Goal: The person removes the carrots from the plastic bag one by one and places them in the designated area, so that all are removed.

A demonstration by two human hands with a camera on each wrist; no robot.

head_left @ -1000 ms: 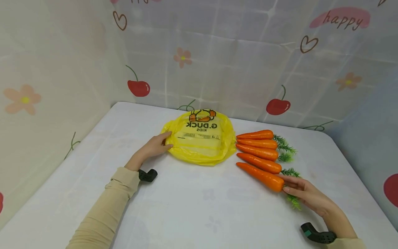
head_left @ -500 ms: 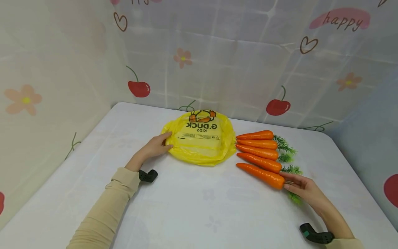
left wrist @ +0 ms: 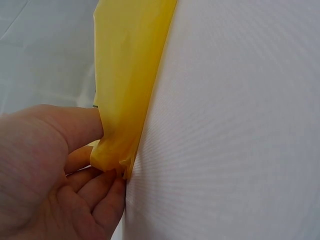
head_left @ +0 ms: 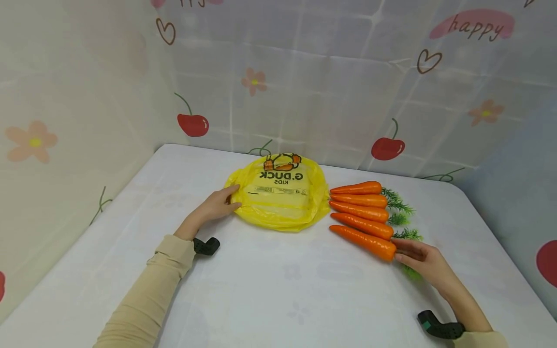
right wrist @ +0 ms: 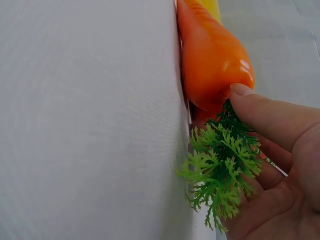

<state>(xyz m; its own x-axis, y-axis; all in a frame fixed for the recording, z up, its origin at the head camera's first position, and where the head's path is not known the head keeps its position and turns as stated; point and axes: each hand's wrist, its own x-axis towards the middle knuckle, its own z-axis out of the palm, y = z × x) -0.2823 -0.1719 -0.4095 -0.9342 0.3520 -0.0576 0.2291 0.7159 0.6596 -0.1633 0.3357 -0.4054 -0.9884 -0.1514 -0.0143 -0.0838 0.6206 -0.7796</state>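
Note:
A yellow plastic bag (head_left: 283,203), printed with "G.DUCK KIDS", lies on the table. At its left edge my left hand (head_left: 219,202) holds the bag's side; the left wrist view has the yellow film (left wrist: 127,100) between thumb and fingers. Right of the bag, several orange carrots with green tops lie in a fan, tips toward the bag. My right hand (head_left: 428,265) grips the nearest carrot (head_left: 363,241) by its thick end. In the right wrist view the thumb presses on that carrot's end (right wrist: 212,65), beside its leafy top (right wrist: 220,165); the fingers are partly hidden behind the leaves.
A white cloth covers the table (head_left: 278,290). Patterned curtains (head_left: 296,82) with cherries, hearts and flowers hang behind it and at both sides. Black wrist cameras (head_left: 440,326) sit on both wrists.
My right hand and the nearest carrot's thick end have moved slightly away from me, closer to the other carrots. The left hand and the bag look unmoved.

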